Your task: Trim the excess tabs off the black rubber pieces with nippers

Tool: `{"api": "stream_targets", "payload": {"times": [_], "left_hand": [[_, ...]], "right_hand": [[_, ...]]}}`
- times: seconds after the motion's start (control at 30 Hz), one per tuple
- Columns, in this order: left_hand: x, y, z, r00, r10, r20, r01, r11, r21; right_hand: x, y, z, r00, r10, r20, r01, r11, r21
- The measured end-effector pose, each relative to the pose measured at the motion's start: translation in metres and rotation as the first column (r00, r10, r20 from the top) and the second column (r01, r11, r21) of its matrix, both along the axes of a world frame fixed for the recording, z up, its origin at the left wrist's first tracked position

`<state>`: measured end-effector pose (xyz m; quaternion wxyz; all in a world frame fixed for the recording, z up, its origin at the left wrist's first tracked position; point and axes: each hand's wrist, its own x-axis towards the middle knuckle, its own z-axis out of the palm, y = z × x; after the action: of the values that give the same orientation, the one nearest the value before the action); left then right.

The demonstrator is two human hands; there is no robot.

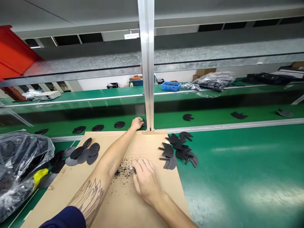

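My left hand point(137, 123) reaches far forward to the green belt beside the metal post. Its fingers are closed on the edge of a black plastic piece point(144, 123), partly hidden by the hand and post. My right hand point(146, 180) is over the cardboard sheet point(142, 205), wrapped round a small dark tool with a clear, shiny end point(132, 169); most of it is hidden. Beside it lie many tiny black bits point(122, 171). Black oval discs point(83, 155) lie at the sheet's left, and black curved pieces with short stems point(168, 149) lie at its right edge.
An upright aluminium post point(148, 63) stands straight ahead. Black discs point(119, 124) and curved pieces point(188, 117) are spaced along the green belt point(163, 118). At left is a clear plastic bag point(21, 158); farther back, a blue crate point(171, 86) and a red bin point(15, 52).
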<state>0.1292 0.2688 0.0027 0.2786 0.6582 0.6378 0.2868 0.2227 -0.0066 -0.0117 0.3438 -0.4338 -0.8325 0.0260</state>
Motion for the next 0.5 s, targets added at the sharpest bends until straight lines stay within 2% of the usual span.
{"api": "stream_targets", "payload": {"times": [0.1,0.17,0.23,0.37,0.4,0.43,0.5], "left_hand": [[-0.004,-0.013,0.01,0.99,0.054,0.128,-0.059,0.998,0.034],[-0.022,-0.029,0.018,0.974,0.079,0.212,-0.097,0.993,0.072],[-0.048,-0.058,0.023,0.956,0.077,0.284,-0.114,0.987,0.117],[-0.096,-0.152,0.015,0.926,-0.002,0.377,-0.067,0.983,0.17],[-0.104,-0.179,0.01,0.912,-0.046,0.407,-0.03,0.984,0.178],[-0.11,-0.203,0.005,0.871,-0.15,0.468,0.063,0.979,0.195],[-0.121,-0.241,-0.004,0.814,-0.253,0.522,0.187,0.966,0.177]], "right_hand": [[0.004,0.004,-0.003,0.992,0.003,-0.129,-0.009,0.999,-0.049],[0.005,0.007,-0.002,0.962,0.015,-0.271,-0.034,0.997,-0.068],[0.005,0.011,0.0,0.914,-0.015,-0.406,-0.029,0.994,-0.102],[0.002,0.018,0.007,0.806,-0.198,-0.557,0.065,0.966,-0.249],[0.001,0.019,0.009,0.793,-0.214,-0.571,0.047,0.955,-0.293],[0.0,0.019,0.01,0.791,-0.212,-0.574,-0.003,0.937,-0.35],[-0.003,0.019,0.012,0.806,-0.171,-0.567,-0.145,0.871,-0.469]]}}
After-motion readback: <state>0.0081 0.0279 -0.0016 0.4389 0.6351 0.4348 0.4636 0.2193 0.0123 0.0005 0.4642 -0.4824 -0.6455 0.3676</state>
